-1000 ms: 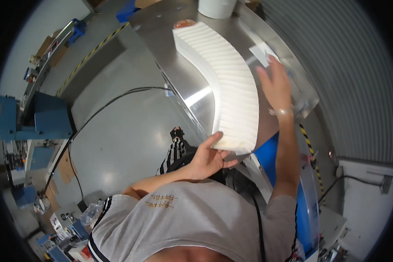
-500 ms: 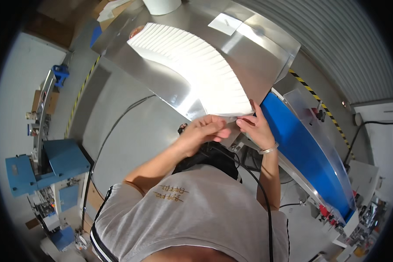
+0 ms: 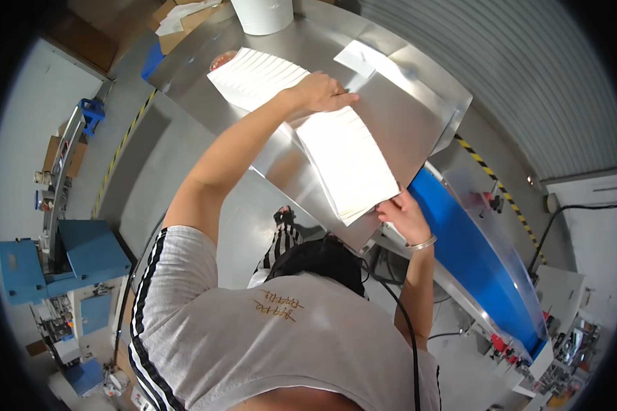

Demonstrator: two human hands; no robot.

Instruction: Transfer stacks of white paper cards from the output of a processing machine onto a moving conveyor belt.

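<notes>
A curved row of overlapping white folded sheets (image 3: pixel 353 161) lies along the metal table. My left hand (image 3: pixel 319 92) reaches across the middle of the row, its fingers stretched out over the sheets toward the far side. The thumb is hidden. Ridged edges of the sheets show beyond this hand, while the part nearer me looks smoother and is overexposed. At the near right corner of the row, my right hand (image 3: pixel 406 218) grips the end sheets, with some fingers tucked beneath them. A bracelet circles that wrist.
The steel table (image 3: pixel 397 103) has a raised rim. A white bucket (image 3: pixel 264 17) and a small white card (image 3: pixel 355 58) stand and lie at its far side. A reddish round object (image 3: pixel 223 59) touches the row's far end. At right runs a blue conveyor belt (image 3: pixel 473 253).
My left hand has moved from the near end up and forward onto the middle of the row. The right hand has shifted slightly nearer me, and the row's near end now looks straighter.
</notes>
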